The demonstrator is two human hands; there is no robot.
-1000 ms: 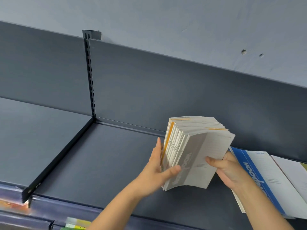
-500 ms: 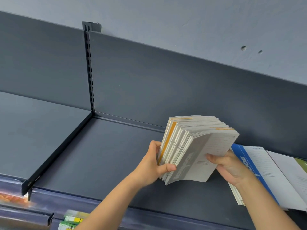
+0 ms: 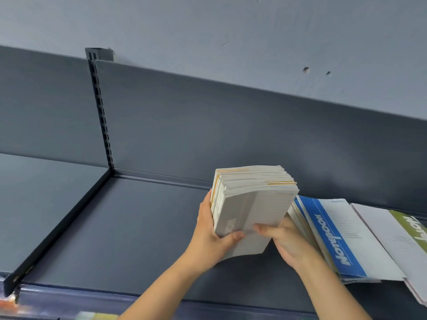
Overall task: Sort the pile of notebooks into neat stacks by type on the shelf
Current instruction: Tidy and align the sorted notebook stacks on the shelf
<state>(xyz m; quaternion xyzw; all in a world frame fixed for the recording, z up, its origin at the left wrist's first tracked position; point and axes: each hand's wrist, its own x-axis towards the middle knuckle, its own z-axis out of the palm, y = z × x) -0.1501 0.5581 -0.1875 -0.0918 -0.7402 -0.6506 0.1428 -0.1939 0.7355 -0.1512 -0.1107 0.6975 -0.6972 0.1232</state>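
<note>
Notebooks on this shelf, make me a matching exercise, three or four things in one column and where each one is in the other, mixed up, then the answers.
Column one:
1. grey stack of notebooks
2. blue-striped notebook
3. green-striped notebook
4. slotted upright

Column two:
A. lying at the far right edge of the view
B. on the back panel, left of the hands
C. held upright between both hands
D. lying flat just right of the right hand

Pairs: 1-C, 2-D, 3-A, 4-B
</note>
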